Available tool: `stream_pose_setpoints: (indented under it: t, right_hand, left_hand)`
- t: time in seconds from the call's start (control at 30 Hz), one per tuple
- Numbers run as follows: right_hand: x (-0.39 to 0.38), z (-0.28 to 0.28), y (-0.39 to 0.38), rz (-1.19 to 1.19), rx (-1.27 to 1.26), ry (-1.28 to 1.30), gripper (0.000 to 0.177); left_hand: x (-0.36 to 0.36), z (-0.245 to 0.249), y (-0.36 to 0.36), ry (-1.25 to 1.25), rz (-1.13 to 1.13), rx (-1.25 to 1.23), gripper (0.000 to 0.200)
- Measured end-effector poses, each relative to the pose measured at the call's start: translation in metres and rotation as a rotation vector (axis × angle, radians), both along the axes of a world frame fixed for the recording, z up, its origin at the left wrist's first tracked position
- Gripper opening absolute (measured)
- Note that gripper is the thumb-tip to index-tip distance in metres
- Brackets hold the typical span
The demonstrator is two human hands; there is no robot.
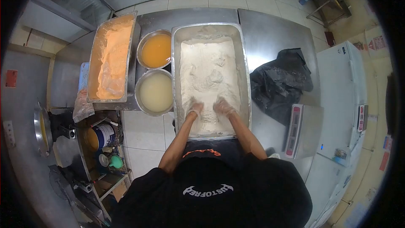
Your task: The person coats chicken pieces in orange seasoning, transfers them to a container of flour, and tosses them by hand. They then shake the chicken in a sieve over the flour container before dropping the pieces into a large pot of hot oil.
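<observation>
Holding: your left hand (195, 109) and right hand (223, 107) lie palm-down, side by side, in the near end of the flour (209, 65); both seem to wear thin clear gloves.
Grip: your fingertips are sunk in the powder, so you cannot tell whether they are spread or closed on something beneath.
Flour: it fills the tray (246, 80) straight ahead of you, rutted and uneven from end to end.
Handling: expect it to be loose, light and soft. It likely gives under any press, slips through parted fingers and clings to the gloves. Scoop from below with cupped hands rather than pinching.
Tray: steel and deep, probably heavy when this full. The long rims are the place to grasp, though they look dusted and may be slick.
Scale (297, 128): to your right, near the tray's near corner but apart from it.
Pale bowl (155, 92): just beside the tray's left wall, full of whitish liquid.
Bag (280, 82): black and crumpled, right of the tray.
Orange bowl (156, 50): behind the pale one, also against the tray.
Pan (110, 59): left of both bowls, holding orange crumb and crumpled clear film.
Table (270, 29): steel; it carries all of these.
</observation>
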State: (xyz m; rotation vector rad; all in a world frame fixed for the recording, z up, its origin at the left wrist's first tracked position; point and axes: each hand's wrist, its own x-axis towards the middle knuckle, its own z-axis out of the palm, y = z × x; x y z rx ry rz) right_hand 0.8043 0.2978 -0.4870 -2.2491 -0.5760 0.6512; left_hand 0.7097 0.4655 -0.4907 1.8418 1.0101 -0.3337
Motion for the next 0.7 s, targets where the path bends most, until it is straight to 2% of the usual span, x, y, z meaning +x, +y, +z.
stream_pose_setpoints:
  t: [0.07,0.13,0.17,0.23,0.27,0.33,0.37,0.4,0.47,0.5,0.53,0.57,0.6,0.63,0.67,0.7]
  right_hand:
    - [0.028,0.026,0.020,-0.158,0.220,-0.189,0.065]
    - [0.083,-0.005,0.032,-0.153,0.153,-0.064,0.074]
    - [0.110,-0.027,0.037,-0.148,0.127,-0.024,0.078]
    - [0.127,0.024,0.063,-0.053,0.159,-0.298,0.082]
    - [0.126,0.046,0.077,0.007,0.177,-0.386,0.084]
    - [0.123,0.075,0.094,0.129,0.138,-0.400,0.089]
    - [0.128,0.078,0.095,0.212,0.091,-0.330,0.089]
    - [0.134,0.078,0.094,0.294,0.043,-0.260,0.090]
    - [0.160,0.072,0.093,0.603,-0.083,-0.049,0.097]
    - [0.164,0.092,0.101,0.614,-0.081,-0.055,0.097]
    - [0.167,0.134,0.110,0.541,-0.172,-0.169,0.102]
    - [0.168,0.158,0.116,0.464,-0.260,-0.283,0.107]
    - [0.184,0.107,0.120,0.277,-0.122,-0.400,0.106]
    - [0.180,0.090,0.129,0.280,-0.118,-0.401,0.106]
    - [0.169,0.079,0.142,0.354,-0.171,-0.523,0.110]
    - [0.158,0.071,0.149,0.422,-0.221,-0.641,0.113]
  left_hand:
    - [0.027,-0.002,0.027,-0.176,0.084,0.196,0.069]
    - [0.063,0.031,0.046,-0.157,0.055,0.350,0.076]
    - [0.085,0.022,0.059,-0.160,0.062,0.346,0.076]
    - [0.123,-0.014,0.078,0.003,-0.248,0.400,0.074]
    - [0.124,-0.010,0.071,-0.001,-0.241,0.397,0.074]
    - [0.126,0.019,0.050,-0.081,-0.325,0.643,0.064]
    - [0.123,0.029,0.051,-0.082,-0.314,0.643,0.064]
    - [0.115,0.037,0.056,-0.057,-0.435,0.565,0.058]
    - [0.104,0.054,0.069,-0.011,-0.669,0.405,0.046]
    - [0.101,0.061,0.076,0.010,-0.778,0.323,0.042]
    - [0.102,0.068,0.083,0.033,-0.887,0.241,0.040]
    - [0.107,0.074,0.090,0.033,-0.877,0.246,0.040]
    - [0.116,0.081,0.098,0.078,-0.828,0.182,0.045]
    - [0.122,0.088,0.105,0.125,-0.784,0.116,0.050]
    - [0.126,0.101,0.108,-0.013,-0.658,0.272,0.046]
    - [0.123,0.084,0.112,-0.005,-0.665,0.278,0.046]
